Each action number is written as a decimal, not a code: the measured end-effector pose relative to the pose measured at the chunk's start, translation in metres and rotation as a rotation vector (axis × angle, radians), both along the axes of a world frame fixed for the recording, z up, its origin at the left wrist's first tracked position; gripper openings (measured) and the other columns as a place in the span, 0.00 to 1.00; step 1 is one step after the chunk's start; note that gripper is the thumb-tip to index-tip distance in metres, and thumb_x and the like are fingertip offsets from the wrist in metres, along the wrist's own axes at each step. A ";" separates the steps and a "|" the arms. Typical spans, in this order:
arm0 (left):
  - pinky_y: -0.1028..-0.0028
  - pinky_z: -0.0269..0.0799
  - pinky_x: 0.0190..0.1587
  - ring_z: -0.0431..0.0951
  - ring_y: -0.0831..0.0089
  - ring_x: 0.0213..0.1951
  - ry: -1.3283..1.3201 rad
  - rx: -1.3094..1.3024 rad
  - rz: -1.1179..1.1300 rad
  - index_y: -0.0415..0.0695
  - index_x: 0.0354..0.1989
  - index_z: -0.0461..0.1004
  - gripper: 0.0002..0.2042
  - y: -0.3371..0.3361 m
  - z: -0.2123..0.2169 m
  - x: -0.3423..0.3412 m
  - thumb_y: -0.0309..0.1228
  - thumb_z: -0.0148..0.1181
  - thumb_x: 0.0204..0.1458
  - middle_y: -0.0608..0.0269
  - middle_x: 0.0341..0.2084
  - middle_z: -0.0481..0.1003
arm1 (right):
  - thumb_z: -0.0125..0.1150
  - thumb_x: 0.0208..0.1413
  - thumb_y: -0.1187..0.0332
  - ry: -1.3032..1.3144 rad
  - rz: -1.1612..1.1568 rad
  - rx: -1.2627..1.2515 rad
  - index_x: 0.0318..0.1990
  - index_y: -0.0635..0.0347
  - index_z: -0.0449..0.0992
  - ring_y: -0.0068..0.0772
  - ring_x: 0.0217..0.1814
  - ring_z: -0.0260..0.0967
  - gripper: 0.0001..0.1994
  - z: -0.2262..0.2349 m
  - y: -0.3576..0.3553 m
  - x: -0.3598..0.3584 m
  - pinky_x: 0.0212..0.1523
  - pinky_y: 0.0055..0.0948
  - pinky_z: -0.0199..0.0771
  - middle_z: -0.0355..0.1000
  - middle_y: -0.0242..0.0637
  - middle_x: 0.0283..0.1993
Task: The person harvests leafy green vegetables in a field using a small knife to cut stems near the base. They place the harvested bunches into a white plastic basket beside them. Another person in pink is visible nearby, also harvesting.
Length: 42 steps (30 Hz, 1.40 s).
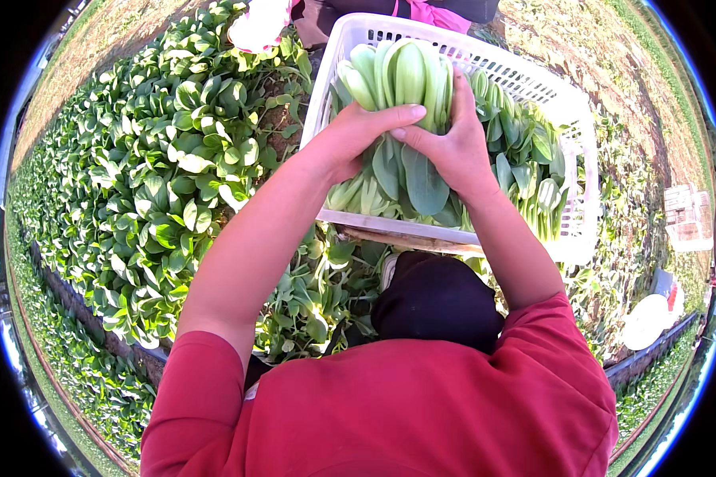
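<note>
A bunch of bok choy [410,75] is gripped between both my hands over the left part of a white plastic crate [453,234]. Its pale stem ends point away from me, and its dark leaves hang down toward me. My left hand [358,135] wraps the bunch from the left, its thumb across the stems. From the right, my right hand [457,151] closes round it, fingers up along the stems and thumb near the left one. More bok choy [525,143] lies in the crate beneath and to the right. Some fingers are hidden behind the bunch.
Dense growing bok choy [167,175] fills the bed at left. Another person's dark and pink clothing [437,14] shows behind the crate, with a pale patterned sleeve or glove [260,24] at upper left. Pale crates [688,219] and a white round object [646,322] stand far right.
</note>
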<state>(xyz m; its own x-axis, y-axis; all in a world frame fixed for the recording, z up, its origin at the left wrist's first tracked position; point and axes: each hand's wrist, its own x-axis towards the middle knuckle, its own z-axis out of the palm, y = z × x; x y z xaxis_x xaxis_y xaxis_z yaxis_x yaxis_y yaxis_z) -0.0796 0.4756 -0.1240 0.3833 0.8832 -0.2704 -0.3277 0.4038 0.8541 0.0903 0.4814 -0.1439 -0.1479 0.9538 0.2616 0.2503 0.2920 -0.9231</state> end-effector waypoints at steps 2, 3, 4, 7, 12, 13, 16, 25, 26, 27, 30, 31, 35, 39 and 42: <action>0.62 0.73 0.53 0.75 0.64 0.51 0.007 -0.069 -0.095 0.42 0.61 0.64 0.33 0.028 -0.034 0.018 0.40 0.69 0.48 0.57 0.52 0.72 | 0.79 0.37 0.58 -0.046 -0.101 -0.072 0.68 0.70 0.47 0.39 0.60 0.67 0.55 -0.022 0.014 0.029 0.60 0.33 0.67 0.66 0.52 0.59; 0.63 0.71 0.54 0.75 0.62 0.52 0.157 -0.055 -0.082 0.38 0.61 0.64 0.36 0.039 -0.051 0.024 0.46 0.70 0.46 0.54 0.51 0.73 | 0.78 0.38 0.58 -0.006 -0.100 -0.229 0.69 0.69 0.46 0.39 0.60 0.67 0.55 -0.032 0.022 0.040 0.59 0.32 0.67 0.65 0.53 0.60; 0.64 0.71 0.54 0.75 0.62 0.52 0.414 -0.002 -0.111 0.37 0.60 0.64 0.37 0.046 -0.066 0.019 0.47 0.69 0.46 0.52 0.51 0.73 | 0.77 0.41 0.56 0.038 -0.082 -0.427 0.70 0.68 0.45 0.38 0.62 0.65 0.54 -0.034 0.023 0.045 0.60 0.32 0.66 0.63 0.55 0.62; 0.65 0.71 0.54 0.75 0.56 0.52 1.133 0.315 -0.158 0.31 0.56 0.66 0.39 0.060 -0.105 0.017 0.51 0.68 0.45 0.44 0.49 0.74 | 0.67 0.50 0.48 -0.537 -0.083 -0.357 0.67 0.68 0.54 0.44 0.66 0.61 0.45 -0.074 0.043 0.104 0.64 0.37 0.62 0.62 0.54 0.64; 0.61 0.65 0.60 0.70 0.54 0.57 1.390 0.667 -0.144 0.41 0.59 0.66 0.30 0.021 -0.054 0.001 0.47 0.61 0.51 0.50 0.56 0.69 | 0.59 0.58 0.51 -0.752 0.044 0.124 0.65 0.59 0.61 0.50 0.68 0.58 0.32 -0.043 0.033 0.091 0.65 0.40 0.59 0.60 0.47 0.66; 0.62 0.65 0.60 0.69 0.55 0.57 1.445 0.724 -0.138 0.43 0.57 0.67 0.28 0.015 -0.048 -0.009 0.46 0.61 0.51 0.52 0.56 0.69 | 0.59 0.58 0.52 -0.826 0.106 0.228 0.66 0.57 0.60 0.51 0.69 0.56 0.32 -0.042 0.032 0.081 0.66 0.43 0.58 0.59 0.46 0.67; 0.63 0.65 0.61 0.68 0.58 0.59 1.566 0.793 -0.105 0.46 0.50 0.71 0.21 -0.010 -0.028 -0.050 0.42 0.61 0.50 0.58 0.56 0.70 | 0.58 0.57 0.49 -1.069 0.296 0.353 0.70 0.43 0.55 0.53 0.74 0.44 0.34 -0.057 0.019 0.039 0.68 0.57 0.50 0.51 0.42 0.71; 0.63 0.66 0.59 0.69 0.58 0.57 1.608 0.611 -0.074 0.46 0.45 0.71 0.15 -0.165 -0.024 -0.203 0.34 0.63 0.49 0.59 0.52 0.72 | 0.59 0.54 0.57 -1.582 0.380 0.239 0.66 0.49 0.60 0.48 0.77 0.38 0.31 -0.153 0.054 0.008 0.63 0.74 0.49 0.44 0.39 0.74; 0.62 0.67 0.57 0.71 0.59 0.55 1.607 0.489 -0.150 0.46 0.45 0.72 0.16 -0.188 -0.029 -0.220 0.35 0.64 0.48 0.59 0.49 0.73 | 0.60 0.53 0.59 -1.535 0.414 0.230 0.65 0.51 0.61 0.48 0.76 0.39 0.31 -0.145 0.061 0.003 0.63 0.73 0.50 0.44 0.39 0.74; 0.61 0.68 0.56 0.71 0.59 0.54 1.608 0.383 -0.248 0.46 0.47 0.72 0.18 -0.213 -0.032 -0.236 0.36 0.65 0.48 0.59 0.48 0.73 | 0.62 0.52 0.62 -1.454 0.494 0.199 0.66 0.50 0.60 0.46 0.75 0.42 0.32 -0.115 0.058 -0.005 0.63 0.71 0.54 0.45 0.39 0.73; 0.60 0.69 0.53 0.73 0.57 0.53 1.591 0.067 -0.452 0.47 0.53 0.72 0.23 -0.272 -0.061 -0.273 0.40 0.65 0.49 0.57 0.48 0.74 | 0.67 0.48 0.62 -1.583 0.538 0.207 0.60 0.53 0.67 0.51 0.60 0.66 0.30 -0.028 0.061 -0.011 0.57 0.56 0.66 0.68 0.42 0.60; 0.59 0.69 0.52 0.73 0.56 0.52 1.559 0.001 -0.459 0.47 0.54 0.72 0.24 -0.292 -0.069 -0.283 0.42 0.65 0.49 0.56 0.48 0.74 | 0.68 0.47 0.66 -1.547 0.559 0.215 0.54 0.56 0.73 0.51 0.53 0.71 0.25 -0.009 0.067 -0.016 0.53 0.47 0.70 0.74 0.47 0.50; 0.58 0.70 0.51 0.76 0.55 0.49 1.476 -0.250 -0.395 0.48 0.53 0.74 0.24 -0.374 -0.106 -0.320 0.46 0.65 0.49 0.53 0.45 0.77 | 0.60 0.53 0.76 -1.072 0.881 0.276 0.46 0.64 0.74 0.44 0.45 0.75 0.12 0.037 0.011 -0.123 0.46 0.37 0.73 0.75 0.47 0.42; 0.63 0.71 0.49 0.77 0.60 0.46 1.172 -0.325 -0.074 0.48 0.48 0.77 0.19 -0.458 -0.170 -0.343 0.43 0.65 0.50 0.56 0.42 0.79 | 0.58 0.56 0.75 -0.816 1.460 -0.130 0.40 0.67 0.73 0.30 0.38 0.74 0.06 0.005 -0.106 -0.263 0.43 0.31 0.73 0.73 0.39 0.34; 0.67 0.73 0.49 0.79 0.65 0.44 1.041 -0.190 0.111 0.45 0.48 0.77 0.16 -0.462 -0.217 -0.346 0.36 0.64 0.51 0.58 0.42 0.79 | 0.58 0.56 0.72 -0.862 1.753 0.116 0.39 0.65 0.75 0.34 0.38 0.73 0.06 -0.107 -0.139 -0.312 0.42 0.32 0.73 0.74 0.40 0.34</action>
<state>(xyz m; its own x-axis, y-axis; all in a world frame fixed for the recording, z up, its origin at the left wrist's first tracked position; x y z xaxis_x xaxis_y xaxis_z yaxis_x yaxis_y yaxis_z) -0.4251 0.0140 -0.3410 -0.1960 0.8078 -0.5559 0.4846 0.5727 0.6612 -0.2215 0.3427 -0.2508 -0.8584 -0.3786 -0.3462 -0.0368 0.7185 -0.6945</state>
